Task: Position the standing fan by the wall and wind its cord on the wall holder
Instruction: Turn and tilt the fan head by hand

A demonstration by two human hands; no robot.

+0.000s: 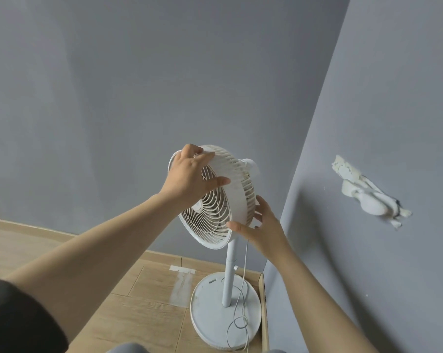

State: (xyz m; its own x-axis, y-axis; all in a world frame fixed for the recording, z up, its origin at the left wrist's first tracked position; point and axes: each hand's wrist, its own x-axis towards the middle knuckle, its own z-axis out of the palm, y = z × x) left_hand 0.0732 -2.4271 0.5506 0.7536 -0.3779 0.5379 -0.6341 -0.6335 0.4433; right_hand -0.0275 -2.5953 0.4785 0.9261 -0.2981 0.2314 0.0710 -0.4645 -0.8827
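A white standing fan (237,184) stands in the room corner, its round base (210,312) on the wooden floor close to the right wall. My left hand (190,174) grips the upper front rim of the fan head. My right hand (263,225) holds the lower rear rim, fingers spread around it. The thin white cord (243,276) hangs down beside the pole and loops loosely over the base. A white holder (368,197) sticks out of the right wall, roughly level with the fan head and apart from it.
Grey walls meet in the corner behind the fan. A strip of white tape (182,269) lies on the wooden floor left of the base. A wooden skirting board (265,314) runs along the right wall next to the base.
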